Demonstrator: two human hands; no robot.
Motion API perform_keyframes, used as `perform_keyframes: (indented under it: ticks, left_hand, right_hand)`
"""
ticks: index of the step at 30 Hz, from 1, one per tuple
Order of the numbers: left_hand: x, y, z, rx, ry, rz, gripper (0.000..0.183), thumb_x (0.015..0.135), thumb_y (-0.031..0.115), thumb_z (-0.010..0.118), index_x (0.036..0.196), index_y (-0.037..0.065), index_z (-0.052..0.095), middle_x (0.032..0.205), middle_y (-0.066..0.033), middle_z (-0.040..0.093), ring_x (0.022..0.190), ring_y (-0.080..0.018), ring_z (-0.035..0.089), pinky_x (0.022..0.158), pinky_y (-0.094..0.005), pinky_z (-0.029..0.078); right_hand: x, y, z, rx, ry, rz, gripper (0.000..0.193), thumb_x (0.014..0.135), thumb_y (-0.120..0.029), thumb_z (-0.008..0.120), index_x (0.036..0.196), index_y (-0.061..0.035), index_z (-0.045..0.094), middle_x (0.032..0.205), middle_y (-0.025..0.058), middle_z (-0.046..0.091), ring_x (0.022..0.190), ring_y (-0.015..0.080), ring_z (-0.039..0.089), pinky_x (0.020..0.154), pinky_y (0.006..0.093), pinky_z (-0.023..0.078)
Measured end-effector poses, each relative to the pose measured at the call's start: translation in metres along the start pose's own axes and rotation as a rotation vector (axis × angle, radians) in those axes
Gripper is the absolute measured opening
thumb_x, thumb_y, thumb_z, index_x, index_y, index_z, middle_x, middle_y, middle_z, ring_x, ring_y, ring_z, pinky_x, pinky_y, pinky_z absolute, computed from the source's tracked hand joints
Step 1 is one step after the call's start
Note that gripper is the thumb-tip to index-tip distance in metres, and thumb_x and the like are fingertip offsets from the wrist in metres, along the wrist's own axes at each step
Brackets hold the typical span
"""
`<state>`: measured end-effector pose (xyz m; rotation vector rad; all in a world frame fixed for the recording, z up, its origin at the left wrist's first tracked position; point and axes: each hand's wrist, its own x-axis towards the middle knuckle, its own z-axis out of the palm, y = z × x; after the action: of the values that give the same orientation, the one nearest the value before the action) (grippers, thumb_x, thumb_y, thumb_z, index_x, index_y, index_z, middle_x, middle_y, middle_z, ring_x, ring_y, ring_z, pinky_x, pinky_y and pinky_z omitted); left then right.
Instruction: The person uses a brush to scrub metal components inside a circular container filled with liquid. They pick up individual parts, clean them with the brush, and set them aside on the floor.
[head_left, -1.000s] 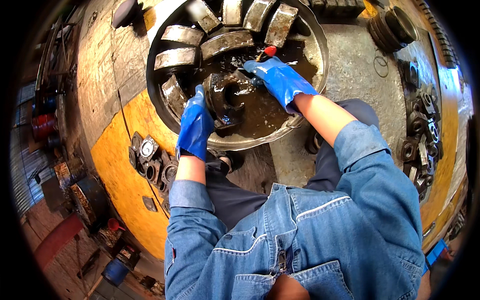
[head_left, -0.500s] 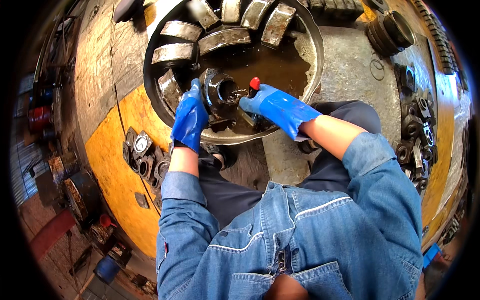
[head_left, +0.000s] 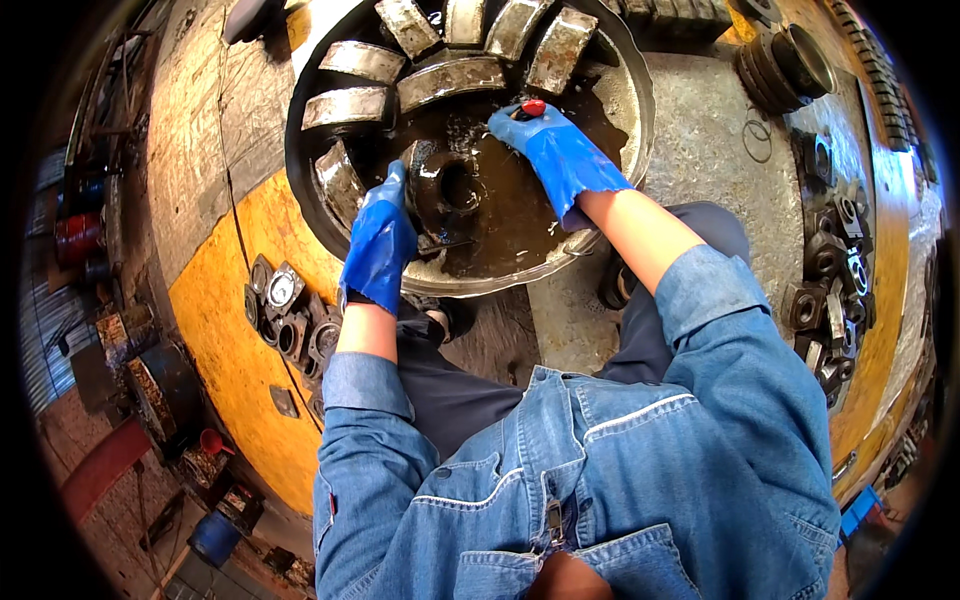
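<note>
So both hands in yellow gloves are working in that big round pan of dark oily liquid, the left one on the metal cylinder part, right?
Not quite: the head view shows blue gloves on the left hand and right hand, not yellow. The rest holds: pan, cylinder part.

You're in a rough mechanical workshop, no question. A big metal basin (head_left: 620, 160) of dark oily liquid sits on the stained concrete floor (head_left: 700, 150), with blocky metal parts (head_left: 445, 80) soaking along its far rim. Bearing housings (head_left: 290, 320) are piled at your left, more greasy castings (head_left: 835, 300) at right, and a yellow-painted floor patch (head_left: 230, 370).
</note>
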<state>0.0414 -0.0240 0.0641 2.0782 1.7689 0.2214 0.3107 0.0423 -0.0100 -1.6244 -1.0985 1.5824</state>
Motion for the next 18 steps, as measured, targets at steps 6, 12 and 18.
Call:
perform_keyframes:
  ticks: [6,12,18]
  left_hand:
    - [-0.001,0.007,-0.006,0.005,0.020,0.035,0.049,0.086,-0.011,0.065,0.134,-0.001,0.057,0.104,-0.0359,0.071,0.107,-0.0549,0.068,0.087,-0.0577,0.056]
    - [0.002,0.015,-0.008,0.022,0.010,0.008,0.045,0.086,-0.010,0.065,0.129,0.000,0.058,0.103,-0.0354,0.071,0.106,-0.0548,0.068,0.085,-0.0582,0.056]
    - [-0.001,-0.003,0.001,-0.024,0.025,0.013,0.049,0.088,-0.008,0.064,0.136,0.002,0.058,0.104,-0.0358,0.071,0.107,-0.0543,0.068,0.087,-0.0576,0.056]
  right_hand:
    - [-0.065,-0.047,-0.014,-0.141,-0.002,0.182,0.039,0.096,-0.041,0.072,0.111,-0.0054,0.073,0.098,0.0052,0.072,0.087,0.0141,0.061,0.081,0.0302,0.049]
    - [-0.100,-0.018,-0.027,-0.345,-0.265,-0.157,0.030,0.101,-0.028,0.067,0.119,-0.0049,0.073,0.100,0.0117,0.071,0.091,0.0210,0.064,0.085,0.0343,0.051]
    - [-0.089,-0.047,-0.019,0.013,-0.213,-0.026,0.029,0.098,-0.030,0.073,0.115,-0.0056,0.075,0.097,0.0078,0.074,0.096,0.0173,0.068,0.087,0.0341,0.052]
